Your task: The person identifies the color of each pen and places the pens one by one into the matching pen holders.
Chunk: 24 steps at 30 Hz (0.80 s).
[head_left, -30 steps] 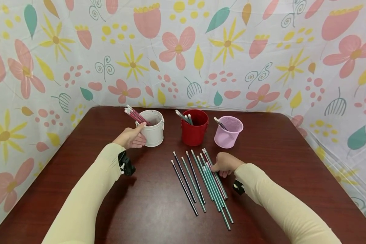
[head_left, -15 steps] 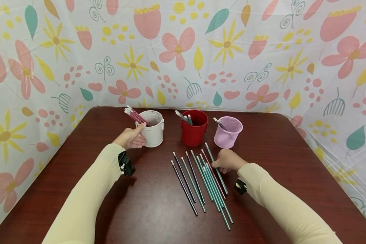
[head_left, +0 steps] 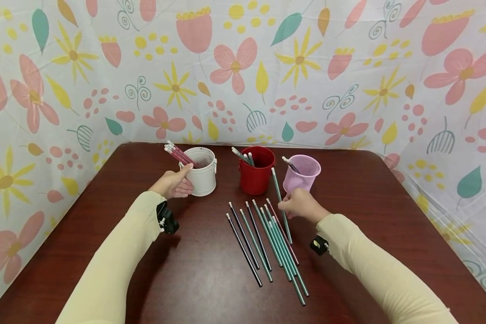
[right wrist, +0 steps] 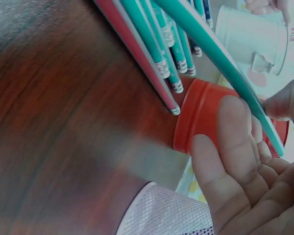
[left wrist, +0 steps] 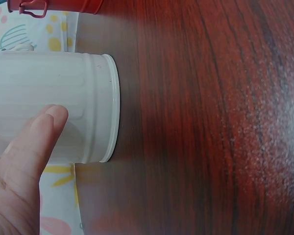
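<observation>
My left hand [head_left: 172, 182] rests against the side of a white bucket [head_left: 204, 181], straight fingers along its wall and thumb up at the rim. Several pink pencils [head_left: 182, 155] lean out of that bucket. Between thumb and fingers, my right hand [head_left: 301, 204] pinches a green pencil [right wrist: 210, 44], its eraser end pointing away toward the red bucket [head_left: 256, 180]. Beneath and left of this hand, a row of green, dark blue and dark pink pencils [head_left: 281, 243] lies on the table. The lilac mesh cup [head_left: 299, 182] stands just behind the right hand.
Green pencils [head_left: 240, 155] stand in the red bucket and dark pencils [head_left: 291, 165] in the mesh cup. All three containers line the back of the brown table [head_left: 178, 279]. A flowered cloth [head_left: 235, 103] hangs behind and at both sides.
My right hand has drawn a green pencil from the right end of the row and lifted it away toward the containers. The left hand has stayed at the white bucket.
</observation>
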Motion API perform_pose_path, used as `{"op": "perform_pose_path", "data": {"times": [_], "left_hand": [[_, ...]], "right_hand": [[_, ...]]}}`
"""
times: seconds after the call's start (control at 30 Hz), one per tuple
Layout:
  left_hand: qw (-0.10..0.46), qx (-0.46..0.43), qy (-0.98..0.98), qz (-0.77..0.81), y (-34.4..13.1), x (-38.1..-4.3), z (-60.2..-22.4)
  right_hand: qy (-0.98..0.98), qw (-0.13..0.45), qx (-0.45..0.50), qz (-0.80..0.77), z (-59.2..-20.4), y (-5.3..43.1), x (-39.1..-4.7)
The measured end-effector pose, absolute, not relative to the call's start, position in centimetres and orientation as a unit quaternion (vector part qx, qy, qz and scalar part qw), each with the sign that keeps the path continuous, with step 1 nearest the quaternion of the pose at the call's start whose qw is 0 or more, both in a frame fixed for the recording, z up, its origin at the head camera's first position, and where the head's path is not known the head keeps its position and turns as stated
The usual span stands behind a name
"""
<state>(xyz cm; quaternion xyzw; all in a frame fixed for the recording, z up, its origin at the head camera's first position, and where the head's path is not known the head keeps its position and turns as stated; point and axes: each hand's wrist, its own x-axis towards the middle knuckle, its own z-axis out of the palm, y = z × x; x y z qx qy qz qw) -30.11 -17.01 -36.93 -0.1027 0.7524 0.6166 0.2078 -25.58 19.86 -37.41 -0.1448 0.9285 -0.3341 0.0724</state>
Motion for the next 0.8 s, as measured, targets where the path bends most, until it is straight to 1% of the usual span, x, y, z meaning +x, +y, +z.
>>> {"op": "perform_pose_path", "data": {"times": [0.3,0.43,0.63,0.8], "left_hand": [[0.205,-0.097,0.754,0.617,-17.1,-30.1,-36.9],[0.204,-0.097,0.754,0.617,-17.1,-30.1,-36.9],[0.203,-0.102,0.755,0.615,-17.0,-30.2,-37.0],[0.204,-0.100,0.753,0.617,-17.0,-30.2,-37.0]], "right_hand": [[0.919,0.033,-0.170,-0.353,-36.3,18.9,-25.7],[0.910,0.004,-0.189,-0.370,-35.9,18.7,-26.0],[0.895,-0.051,-0.205,-0.393,-34.8,18.3,-26.0],[0.897,-0.113,-0.195,-0.382,-33.9,17.8,-26.1]]}}
